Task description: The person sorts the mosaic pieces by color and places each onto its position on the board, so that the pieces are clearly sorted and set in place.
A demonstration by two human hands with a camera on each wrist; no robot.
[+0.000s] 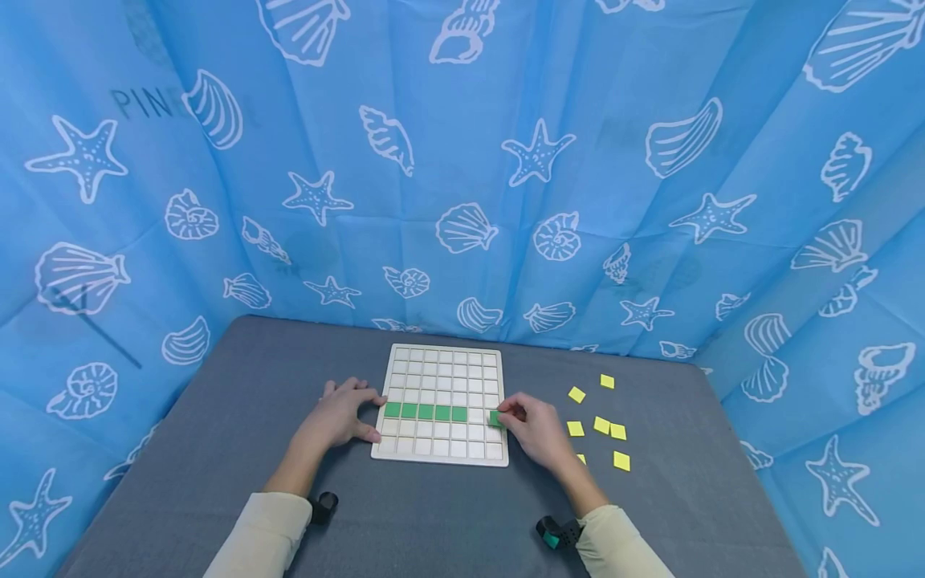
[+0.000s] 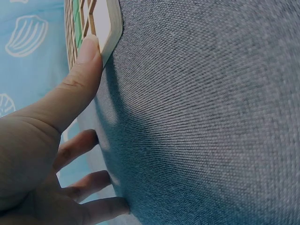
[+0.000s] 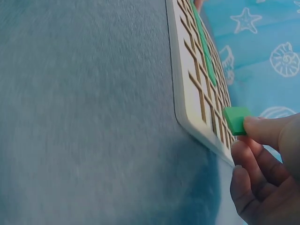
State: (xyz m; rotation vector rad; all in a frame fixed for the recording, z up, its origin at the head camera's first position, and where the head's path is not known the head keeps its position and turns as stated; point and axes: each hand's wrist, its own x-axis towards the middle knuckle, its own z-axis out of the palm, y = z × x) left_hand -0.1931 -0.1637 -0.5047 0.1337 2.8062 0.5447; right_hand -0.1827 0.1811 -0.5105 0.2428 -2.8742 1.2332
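A pale square board with a raised grid lies on the table. Several green tiles fill a row of its cells, running from the left edge toward the right. My left hand touches the board's left edge, its thumb pressing near the front corner and the other fingers spread. Between thumb and fingers, my right hand pinches one green tile, held tilted over the board's right side. White cells show between that tile and the row.
Several yellow tiles lie scattered on the grey cloth-covered table, to the right of the board; one is partly hidden by my right arm. A blue curtain with white shells and starfish hangs behind and at both sides.
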